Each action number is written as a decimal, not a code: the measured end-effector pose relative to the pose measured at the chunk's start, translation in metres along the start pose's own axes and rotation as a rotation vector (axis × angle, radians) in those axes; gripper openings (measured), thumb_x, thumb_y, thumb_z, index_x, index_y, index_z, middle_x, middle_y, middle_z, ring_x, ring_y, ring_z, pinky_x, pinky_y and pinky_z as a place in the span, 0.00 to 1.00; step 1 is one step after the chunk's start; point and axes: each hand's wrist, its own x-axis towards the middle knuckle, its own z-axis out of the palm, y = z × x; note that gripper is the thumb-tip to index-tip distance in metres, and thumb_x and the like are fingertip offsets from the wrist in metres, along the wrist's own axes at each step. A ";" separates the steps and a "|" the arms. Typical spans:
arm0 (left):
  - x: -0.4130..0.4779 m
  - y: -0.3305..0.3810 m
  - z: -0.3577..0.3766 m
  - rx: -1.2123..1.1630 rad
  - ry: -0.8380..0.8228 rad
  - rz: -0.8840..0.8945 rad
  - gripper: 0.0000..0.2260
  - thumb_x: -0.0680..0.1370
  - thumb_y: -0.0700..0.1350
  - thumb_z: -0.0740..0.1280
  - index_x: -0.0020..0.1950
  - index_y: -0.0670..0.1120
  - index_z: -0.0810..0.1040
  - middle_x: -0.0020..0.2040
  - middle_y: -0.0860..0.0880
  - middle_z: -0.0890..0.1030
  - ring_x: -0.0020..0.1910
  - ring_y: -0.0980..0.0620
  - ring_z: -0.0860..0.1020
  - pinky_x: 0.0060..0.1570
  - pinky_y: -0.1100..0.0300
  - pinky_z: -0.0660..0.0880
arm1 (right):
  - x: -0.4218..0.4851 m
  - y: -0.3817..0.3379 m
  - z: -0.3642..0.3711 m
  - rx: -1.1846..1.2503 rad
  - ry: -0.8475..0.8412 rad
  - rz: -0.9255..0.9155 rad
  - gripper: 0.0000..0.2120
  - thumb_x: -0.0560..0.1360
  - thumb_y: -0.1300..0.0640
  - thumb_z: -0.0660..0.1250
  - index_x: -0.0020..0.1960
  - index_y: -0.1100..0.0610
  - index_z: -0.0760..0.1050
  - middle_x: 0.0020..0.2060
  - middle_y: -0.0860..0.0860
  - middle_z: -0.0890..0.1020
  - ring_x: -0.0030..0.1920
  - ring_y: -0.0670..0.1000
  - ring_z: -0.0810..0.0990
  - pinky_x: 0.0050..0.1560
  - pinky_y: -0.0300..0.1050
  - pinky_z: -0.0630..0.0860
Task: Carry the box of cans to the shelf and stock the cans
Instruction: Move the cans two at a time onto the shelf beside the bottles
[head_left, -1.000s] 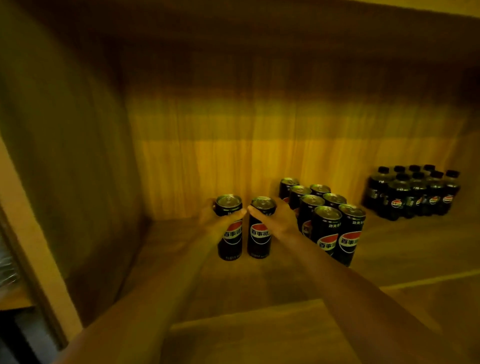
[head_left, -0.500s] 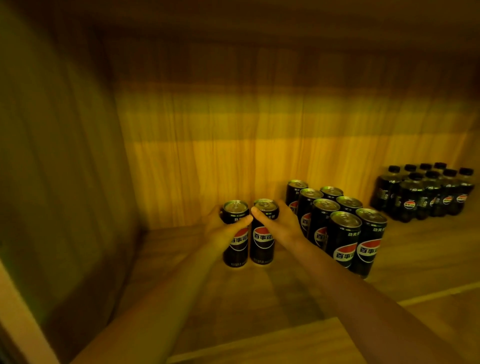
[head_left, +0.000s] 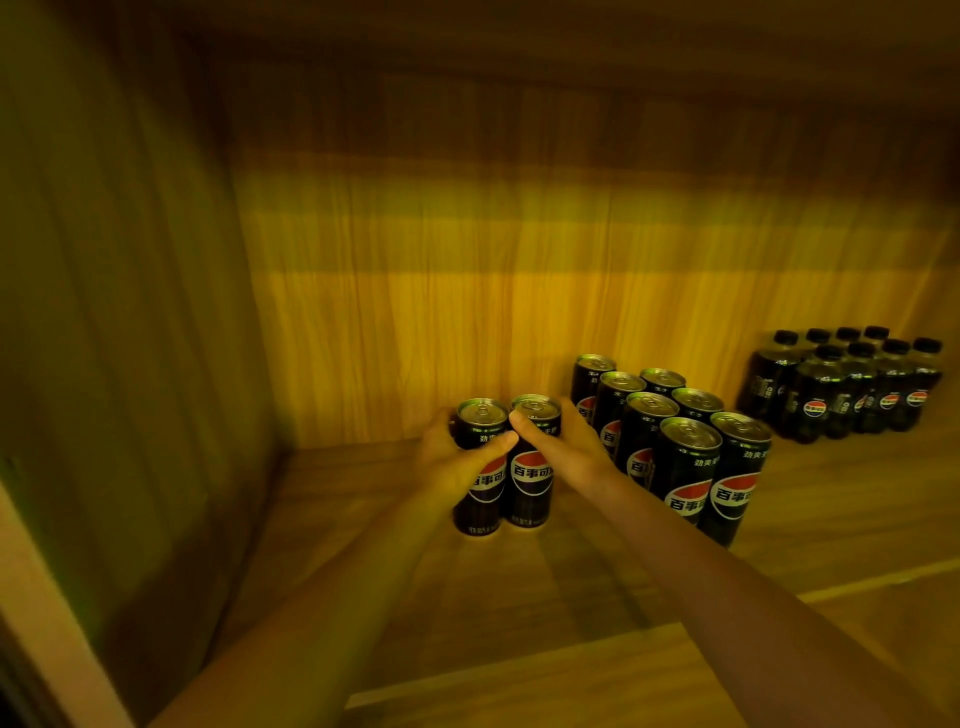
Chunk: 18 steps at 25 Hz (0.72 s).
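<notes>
Two tall black cans stand side by side on the wooden shelf (head_left: 363, 519). My left hand (head_left: 452, 457) wraps around the left can (head_left: 480, 506), thumb across its front. My right hand (head_left: 566, 447) grips the right can (head_left: 530, 488) from its right side. Both cans are upright and touch each other, and their bottoms look to be on the shelf board. Just to their right stands a block of several identical cans (head_left: 680, 457) in two rows. The box is out of view.
Several small black bottles (head_left: 852, 389) stand grouped at the far right of the shelf. The shelf's left side wall (head_left: 130, 364) and back wall (head_left: 467, 312) enclose the space. A light seam (head_left: 883, 579) crosses the shelf board at the front right.
The two held cans have come closer together and now touch, shifting a little toward the can block. The view has drifted left and slightly nearer.
</notes>
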 end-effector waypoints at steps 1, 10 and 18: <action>-0.001 -0.001 0.000 -0.009 -0.002 0.005 0.27 0.67 0.45 0.75 0.63 0.43 0.70 0.62 0.43 0.77 0.60 0.44 0.76 0.49 0.59 0.71 | -0.001 0.000 0.000 0.005 0.002 0.004 0.29 0.70 0.43 0.67 0.66 0.55 0.66 0.62 0.53 0.77 0.61 0.53 0.76 0.52 0.42 0.71; -0.016 0.005 -0.010 -0.019 0.003 -0.013 0.36 0.71 0.56 0.68 0.74 0.50 0.56 0.74 0.47 0.64 0.71 0.44 0.65 0.65 0.50 0.66 | -0.021 -0.014 -0.011 -0.049 0.147 -0.003 0.40 0.69 0.37 0.63 0.74 0.52 0.52 0.71 0.56 0.67 0.70 0.56 0.66 0.68 0.57 0.67; -0.123 0.067 -0.072 1.064 -0.016 0.301 0.35 0.74 0.56 0.64 0.75 0.45 0.53 0.76 0.43 0.59 0.74 0.44 0.59 0.72 0.49 0.58 | -0.120 -0.078 -0.046 -0.909 -0.011 -0.273 0.30 0.74 0.43 0.62 0.69 0.59 0.63 0.67 0.58 0.71 0.68 0.59 0.67 0.68 0.55 0.65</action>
